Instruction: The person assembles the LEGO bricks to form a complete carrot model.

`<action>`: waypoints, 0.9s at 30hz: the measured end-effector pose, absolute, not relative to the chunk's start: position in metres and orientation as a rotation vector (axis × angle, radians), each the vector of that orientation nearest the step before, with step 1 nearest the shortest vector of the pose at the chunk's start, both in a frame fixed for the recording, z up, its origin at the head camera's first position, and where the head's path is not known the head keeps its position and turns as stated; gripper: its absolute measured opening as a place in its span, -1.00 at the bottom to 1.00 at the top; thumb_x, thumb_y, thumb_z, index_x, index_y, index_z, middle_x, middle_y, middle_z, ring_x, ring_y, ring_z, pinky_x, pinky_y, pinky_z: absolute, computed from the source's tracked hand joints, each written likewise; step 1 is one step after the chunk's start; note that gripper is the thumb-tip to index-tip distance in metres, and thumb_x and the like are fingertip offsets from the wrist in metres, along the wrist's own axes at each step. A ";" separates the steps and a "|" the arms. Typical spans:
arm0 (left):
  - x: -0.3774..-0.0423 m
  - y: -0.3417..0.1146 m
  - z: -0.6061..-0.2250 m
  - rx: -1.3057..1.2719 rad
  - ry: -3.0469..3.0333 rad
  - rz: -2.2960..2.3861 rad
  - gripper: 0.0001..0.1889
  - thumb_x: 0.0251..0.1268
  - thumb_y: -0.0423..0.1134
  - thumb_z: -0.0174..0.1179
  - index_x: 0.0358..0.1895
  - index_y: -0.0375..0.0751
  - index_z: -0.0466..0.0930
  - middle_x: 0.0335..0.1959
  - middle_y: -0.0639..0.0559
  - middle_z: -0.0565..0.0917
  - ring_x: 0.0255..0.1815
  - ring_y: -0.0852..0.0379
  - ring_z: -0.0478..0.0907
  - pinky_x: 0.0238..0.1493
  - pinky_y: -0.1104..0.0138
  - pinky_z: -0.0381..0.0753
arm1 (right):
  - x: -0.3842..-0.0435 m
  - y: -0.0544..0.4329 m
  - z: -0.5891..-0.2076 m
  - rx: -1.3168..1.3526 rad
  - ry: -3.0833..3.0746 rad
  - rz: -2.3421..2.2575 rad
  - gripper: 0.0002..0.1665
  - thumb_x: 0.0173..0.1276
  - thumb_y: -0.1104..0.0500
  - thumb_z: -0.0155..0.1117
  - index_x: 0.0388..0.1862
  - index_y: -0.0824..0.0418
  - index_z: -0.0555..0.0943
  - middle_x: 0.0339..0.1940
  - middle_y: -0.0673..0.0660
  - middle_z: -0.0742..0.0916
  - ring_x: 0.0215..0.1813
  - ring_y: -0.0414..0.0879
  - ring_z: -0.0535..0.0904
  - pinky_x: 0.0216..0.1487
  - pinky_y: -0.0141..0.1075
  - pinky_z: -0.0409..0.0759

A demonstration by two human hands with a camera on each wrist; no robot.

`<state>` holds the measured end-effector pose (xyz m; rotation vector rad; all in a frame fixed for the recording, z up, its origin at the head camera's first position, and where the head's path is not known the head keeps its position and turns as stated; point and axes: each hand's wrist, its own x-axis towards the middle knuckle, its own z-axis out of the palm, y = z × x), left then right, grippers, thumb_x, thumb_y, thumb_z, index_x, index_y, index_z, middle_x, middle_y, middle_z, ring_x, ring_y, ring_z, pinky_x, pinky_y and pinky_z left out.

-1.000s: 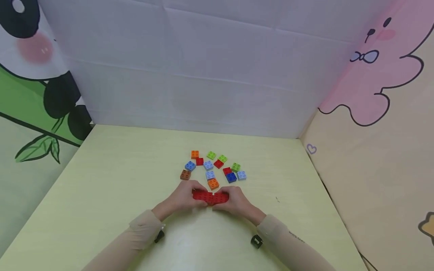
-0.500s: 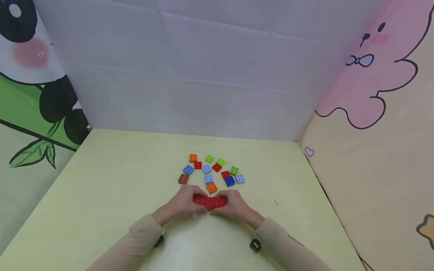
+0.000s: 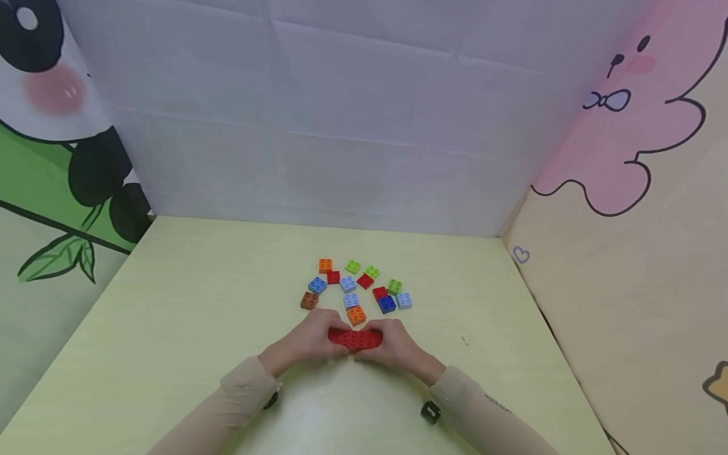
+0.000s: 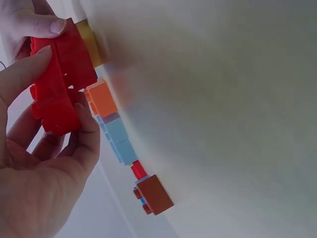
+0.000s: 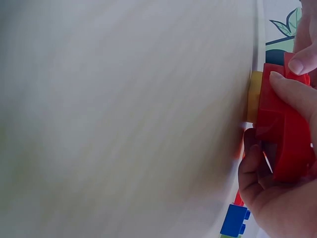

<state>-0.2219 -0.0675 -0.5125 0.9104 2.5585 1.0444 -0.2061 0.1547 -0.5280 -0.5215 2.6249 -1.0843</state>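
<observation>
Red brick assy (image 3: 355, 340), yel. brick (image 4: 91, 42), brn brick (image 3: 309, 301), dk-blue brick (image 3: 387, 304), pale-yel. tabletop (image 3: 182, 316), blk-outlined pink wall figure (image 3: 637, 129)

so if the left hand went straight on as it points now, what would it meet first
Past the red bricks in its grip, the left hand would likely meet the nearer orange brick, just ahead in the head view. Height is unclear, so it might pass over.

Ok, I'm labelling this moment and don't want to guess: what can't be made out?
Head view: ends of the red bricks, covered by left hand and right hand.
Left wrist view: top of yellow brick, hidden by the red bricks.
Right wrist view: green brick, cut off by bottom edge.
Head view: lettering on right sleeve, too small to read.
</observation>
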 end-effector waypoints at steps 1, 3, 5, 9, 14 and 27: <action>-0.223 -0.067 -0.512 0.918 2.557 1.026 -0.67 0.03 -0.09 0.45 -0.09 -0.02 0.74 -0.42 0.30 0.52 -0.32 0.21 0.43 -0.31 0.30 0.45 | -0.206 0.155 -0.528 -0.521 2.624 -1.086 -0.60 0.01 -0.15 0.53 -0.18 -0.07 0.67 -0.35 -0.19 0.63 -0.26 -0.19 0.50 -0.30 -0.30 0.52; -0.224 -0.066 -0.510 0.929 2.549 0.987 -0.66 0.04 -0.09 0.44 -0.06 -0.03 0.74 -0.43 0.27 0.50 -0.33 0.20 0.42 -0.33 0.31 0.44 | -0.206 0.155 -0.528 -0.522 2.628 -1.083 -0.61 0.02 -0.14 0.53 -0.18 -0.08 0.67 -0.35 -0.20 0.62 -0.25 -0.19 0.50 -0.30 -0.30 0.52; -0.224 -0.065 -0.509 0.933 2.537 0.960 -0.65 0.05 -0.10 0.43 -0.04 -0.03 0.73 -0.44 0.24 0.49 -0.33 0.20 0.41 -0.34 0.32 0.43 | -0.206 0.155 -0.528 -0.523 2.628 -1.079 -0.61 0.02 -0.13 0.52 -0.18 -0.08 0.67 -0.34 -0.20 0.62 -0.24 -0.19 0.50 -0.30 -0.30 0.52; -0.224 -0.064 -0.508 0.961 2.532 0.892 -0.66 0.08 -0.12 0.41 -0.03 -0.05 0.72 -0.44 0.20 0.46 -0.34 0.20 0.39 -0.36 0.33 0.41 | -0.206 0.155 -0.528 -0.532 2.622 -1.074 -0.61 0.04 -0.13 0.52 -0.16 -0.07 0.67 -0.32 -0.20 0.62 -0.23 -0.19 0.50 -0.29 -0.31 0.52; -0.223 -0.062 -0.508 0.999 2.538 0.834 -0.70 0.11 -0.15 0.39 -0.06 -0.08 0.72 -0.46 0.17 0.41 -0.37 0.21 0.36 -0.38 0.35 0.37 | -0.204 0.154 -0.530 -0.570 2.627 -1.065 -0.58 0.05 -0.12 0.51 -0.11 -0.06 0.67 -0.29 -0.22 0.63 -0.21 -0.22 0.50 -0.28 -0.33 0.53; -0.223 -0.061 -0.507 1.047 2.609 0.764 -0.67 0.10 -0.13 0.39 -0.04 -0.08 0.71 -0.43 0.17 0.40 -0.35 0.20 0.35 -0.37 0.35 0.37 | -0.206 0.153 -0.527 -0.649 2.643 -1.109 -0.50 0.09 -0.23 0.43 0.00 -0.12 0.63 -0.18 -0.24 0.63 -0.14 -0.22 0.50 -0.23 -0.31 0.53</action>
